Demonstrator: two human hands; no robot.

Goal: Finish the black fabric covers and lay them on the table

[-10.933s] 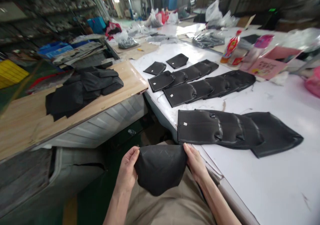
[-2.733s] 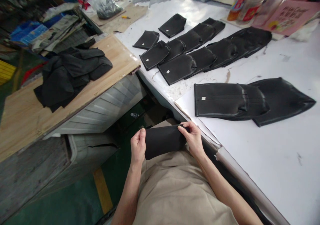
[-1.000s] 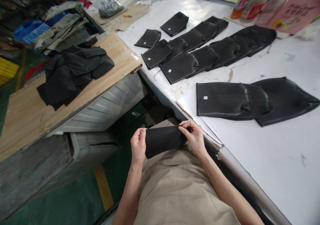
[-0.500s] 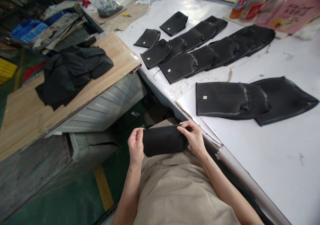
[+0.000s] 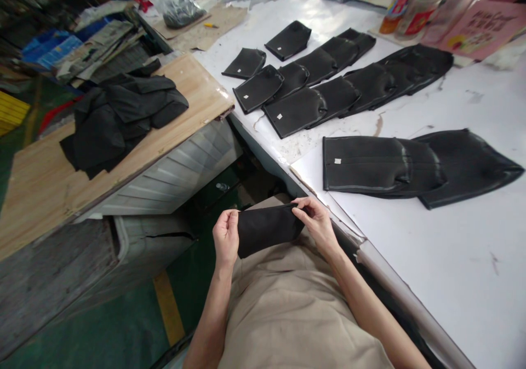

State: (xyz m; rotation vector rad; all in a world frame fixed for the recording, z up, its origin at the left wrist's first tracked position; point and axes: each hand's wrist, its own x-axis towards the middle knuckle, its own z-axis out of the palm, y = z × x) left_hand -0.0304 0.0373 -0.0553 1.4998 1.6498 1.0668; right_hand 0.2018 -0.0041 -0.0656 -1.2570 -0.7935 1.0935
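Note:
Stretched between my hands over my lap is a black fabric or leather-like piece [image 5: 267, 231], its upper edge folded. My left hand [image 5: 226, 236] pinches its left upper corner between thumb and fingers. At the opposite end, my right hand [image 5: 315, 221] grips the top edge, thumb on the near side. To the right, overlapping black pieces [image 5: 365, 163] of similar material lie on the white table, the front one bearing a small pale sticker. Farther back, rows of overlapping black pieces [image 5: 293, 109] carry the same kind of sticker.
A heap of black pieces [image 5: 123, 117] rests on the wooden board [image 5: 205, 87] at left. The white table's edge [image 5: 361, 243] runs close by my right forearm. Jars [image 5: 419, 13] and a pink box [image 5: 485, 27] stand at the back right. A clear plastic bag [image 5: 176, 5] lies far back.
My hands still hold the black piece at both ends. Its lower edge now slants more, rising toward the right, and my left hand has shifted slightly right.

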